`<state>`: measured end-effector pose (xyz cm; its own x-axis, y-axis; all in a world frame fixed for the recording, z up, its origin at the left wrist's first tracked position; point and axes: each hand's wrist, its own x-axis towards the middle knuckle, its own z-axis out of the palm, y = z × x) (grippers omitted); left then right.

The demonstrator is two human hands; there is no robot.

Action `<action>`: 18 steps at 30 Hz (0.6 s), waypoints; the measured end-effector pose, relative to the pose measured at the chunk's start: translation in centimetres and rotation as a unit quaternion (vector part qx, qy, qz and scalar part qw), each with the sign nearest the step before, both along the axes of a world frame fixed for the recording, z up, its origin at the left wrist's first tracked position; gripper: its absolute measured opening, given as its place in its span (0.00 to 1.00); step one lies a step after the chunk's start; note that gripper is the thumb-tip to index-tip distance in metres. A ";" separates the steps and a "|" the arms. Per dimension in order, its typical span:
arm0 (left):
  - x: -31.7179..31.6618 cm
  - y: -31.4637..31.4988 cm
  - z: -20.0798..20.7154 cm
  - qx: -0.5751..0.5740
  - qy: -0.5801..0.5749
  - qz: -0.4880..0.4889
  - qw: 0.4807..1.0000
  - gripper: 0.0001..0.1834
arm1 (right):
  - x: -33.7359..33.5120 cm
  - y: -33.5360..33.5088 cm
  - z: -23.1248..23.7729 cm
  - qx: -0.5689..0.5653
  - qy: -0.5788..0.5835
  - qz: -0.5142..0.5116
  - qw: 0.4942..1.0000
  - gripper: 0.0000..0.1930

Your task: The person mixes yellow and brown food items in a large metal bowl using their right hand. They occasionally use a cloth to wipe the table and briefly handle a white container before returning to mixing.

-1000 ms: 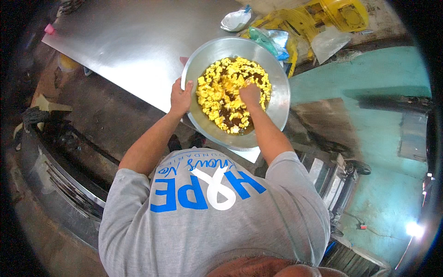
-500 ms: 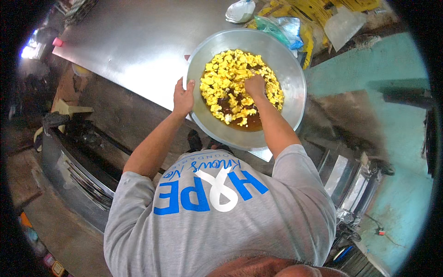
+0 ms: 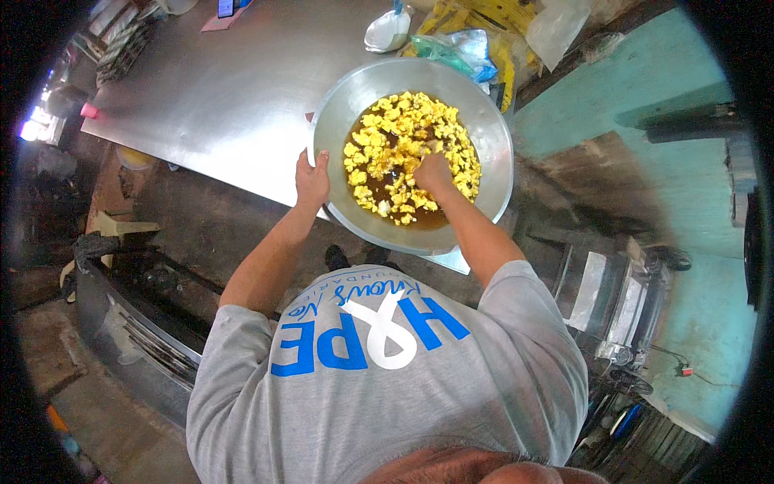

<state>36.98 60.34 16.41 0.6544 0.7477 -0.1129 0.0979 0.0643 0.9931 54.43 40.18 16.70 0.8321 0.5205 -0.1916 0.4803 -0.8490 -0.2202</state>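
Note:
A wide silver metal basin sits at the right end of the steel table. In it, many yellow crumbly lumps float in dark brown liquid. My left hand grips the basin's left rim, its thumb along the upper edge and the other fingers outside. Inside the basin, my right hand is closed among the lumps, right of the middle. Its fingertips are hidden, so what they hold cannot be made out.
The steel table stretches left, with a phone at its far edge. Behind the basin lie a white scoop-like container, plastic bags and yellow sacking. A metal machine stands at right, near a teal wall.
The whole view has shifted a little, bringing the phone into sight. My right hand has moved slightly toward me and left within the basin, and the lumps are more spread out.

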 end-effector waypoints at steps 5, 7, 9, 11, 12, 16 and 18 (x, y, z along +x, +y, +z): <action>0.2 1.4 -3.8 0.089 0.029 0.046 0.995 0.20 | -4.1 -0.2 -1.3 -0.016 0.013 0.075 0.997 0.14; 0.2 0.9 -2.4 0.051 0.003 0.036 0.998 0.20 | -3.3 -0.2 -1.7 -0.002 0.005 0.047 0.999 0.15; -0.2 0.3 -0.8 -0.024 -0.034 0.013 0.999 0.21 | -2.9 -0.2 -1.5 0.065 -0.036 0.016 0.997 0.12; -0.2 0.7 -1.2 -0.011 -0.036 0.007 0.999 0.20 | -1.4 0.0 -1.6 0.000 -0.098 0.063 0.993 0.11; -0.3 1.1 -1.7 -0.004 -0.037 0.008 0.999 0.20 | -1.3 0.7 -1.0 -0.033 -0.128 0.090 0.987 0.10; -0.5 1.5 -2.0 0.022 -0.015 0.016 1.000 0.19 | -2.5 1.0 -0.4 0.044 -0.109 0.030 0.993 0.10; -1.0 0.8 0.0 -0.019 -0.034 -0.008 0.999 0.19 | -2.9 0.5 -1.2 0.016 -0.093 0.068 0.993 0.11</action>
